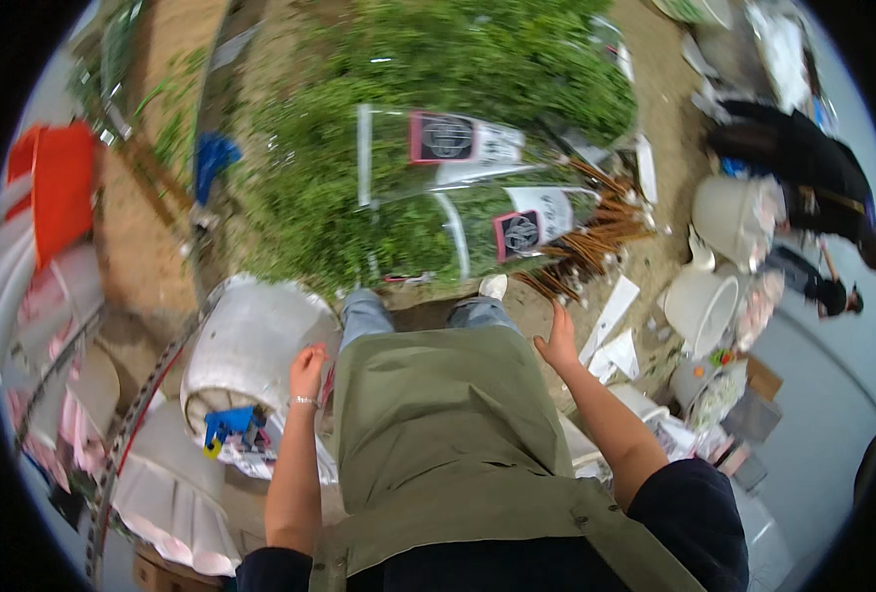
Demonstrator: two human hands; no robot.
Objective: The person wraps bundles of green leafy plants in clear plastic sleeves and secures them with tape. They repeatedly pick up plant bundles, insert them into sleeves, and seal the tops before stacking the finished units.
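Observation:
A large heap of leafy green foliage in clear plastic sleeves lies in front of me, its brown stems pointing right. Two sleeves carry printed labels, one with a pink-edged dark panel. My right hand is just below the lower stem ends, fingers spread, with no object seen in it. At the left of my green apron, my left hand has its fingers curled near something small and reddish; whether it holds that is unclear. A white bucket stands beside it, with a blue tool at its near end.
White paper scraps lie on the floor to the right, near white buckets. A blue plastic piece and a red-orange bucket are at left. Two other people are at the far right. Pink-wrapped bundles are at lower left.

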